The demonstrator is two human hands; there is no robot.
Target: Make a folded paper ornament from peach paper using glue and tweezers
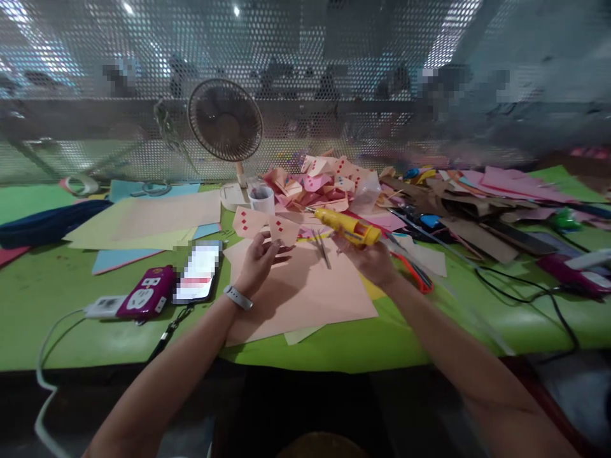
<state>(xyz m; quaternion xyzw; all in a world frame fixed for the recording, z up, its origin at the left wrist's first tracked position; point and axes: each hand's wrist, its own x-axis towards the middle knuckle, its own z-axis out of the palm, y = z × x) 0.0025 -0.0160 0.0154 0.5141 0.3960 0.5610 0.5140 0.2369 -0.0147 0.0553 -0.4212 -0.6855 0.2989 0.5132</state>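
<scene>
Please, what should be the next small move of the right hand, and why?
Perhaps the right hand should bring the glue gun nearer to the small paper: the left hand holds this paper, the nozzle points roughly to that side, and a gap separates them.

Looks like a craft workshop to me: a green worktop (353, 353) carries a desk fan (225, 121), with a heap of cut pink paper (317, 183) right of the fan, flat coloured sheets (143, 222) to its front left, a yellow glue gun (347, 226) to its front right, a perforated screen (305, 127) behind it.
</scene>
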